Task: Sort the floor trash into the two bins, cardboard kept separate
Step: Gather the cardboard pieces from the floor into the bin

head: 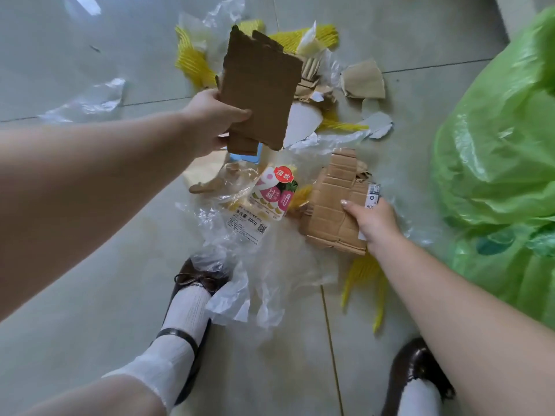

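Note:
My left hand (213, 121) grips a dark brown torn cardboard sheet (261, 85) by its lower left edge and holds it up above the pile. My right hand (371, 219) pinches a lighter creased cardboard piece (333, 205) at its right edge, thumb on top, low over the floor. A white label sticks out behind that hand. Under and between them lies mixed floor trash: clear plastic film (240, 235), a printed fruit bag (274, 193), yellow foam netting (192, 58) and more cardboard scraps (365, 81). A green bin bag (498, 163) fills the right side.
My two feet in dark shoes and white socks stand on the tiles, the left shoe (195, 283) touching crumpled plastic. Another clear plastic piece (90, 100) lies alone at the far left. Yellow netting (366, 280) lies beside my right forearm.

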